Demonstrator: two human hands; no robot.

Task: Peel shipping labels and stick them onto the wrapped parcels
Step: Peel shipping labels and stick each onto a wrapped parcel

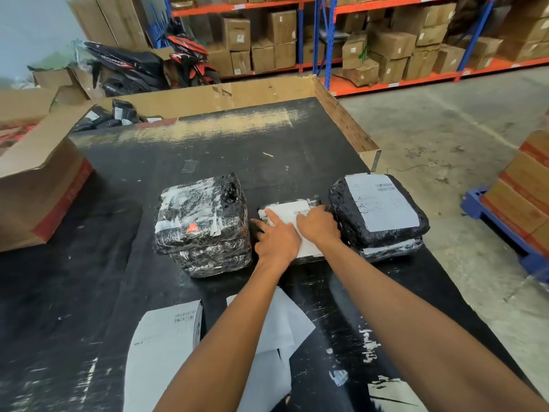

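While both your left hand (276,237) and right hand (318,226) press flat-fingered on the label (286,211) atop the middle parcel (309,258), uneven smoothing could trap wrinkles or skew it.

Both hands (297,233) flat on label (292,211)

Parcels (202,224) w/ glossy crinkled plastic wrap; matt paper labels (381,200); scuffed matt table (118,173).

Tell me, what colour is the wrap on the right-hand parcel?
Glossy black plastic wrap, under a white label; head view.
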